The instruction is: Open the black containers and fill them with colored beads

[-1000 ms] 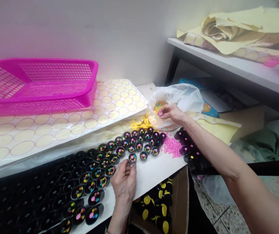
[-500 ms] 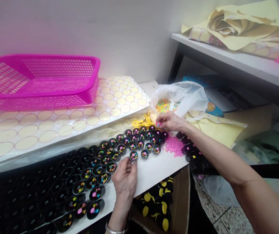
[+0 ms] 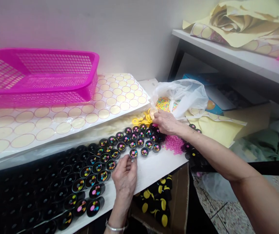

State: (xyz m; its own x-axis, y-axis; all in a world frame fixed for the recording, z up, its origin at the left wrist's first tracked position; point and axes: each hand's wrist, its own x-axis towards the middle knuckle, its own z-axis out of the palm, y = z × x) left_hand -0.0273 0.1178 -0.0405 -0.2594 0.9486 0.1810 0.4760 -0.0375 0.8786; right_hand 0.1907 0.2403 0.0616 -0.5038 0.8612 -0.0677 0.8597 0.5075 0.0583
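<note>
Many small black cups (image 3: pixel 97 167) stand in rows, a lot of them holding colored beads. My left hand (image 3: pixel 125 174) is closed, fingers curled in at the near side of one black cup (image 3: pixel 133 153) with beads inside. Over the far right cups, my right hand (image 3: pixel 166 123) points its pinched fingers down; a bit of pink shows at the fingertips, which are otherwise mostly hidden. Loose pink beads (image 3: pixel 174 144) lie in a heap below that wrist. Behind it, a white plastic bag (image 3: pixel 193 96) holds multicolored beads (image 3: pixel 164 103). Yellow plastic pieces (image 3: pixel 139 121) lie beside the bag.
A pink basket (image 3: pixel 90 76) sits on sheets of round stickers (image 3: pixel 115 110) at the back left. Under the front edge of the white board (image 3: pixel 151 169), a cardboard box (image 3: pixel 182 195) contains black and yellow pieces. A shelf (image 3: pixel 227 53) with paper juts in at the right.
My right hand has shifted slightly left and down, its fingertips now over the far right cups. My left hand stays by the same cup. The view has tilted slightly.
</note>
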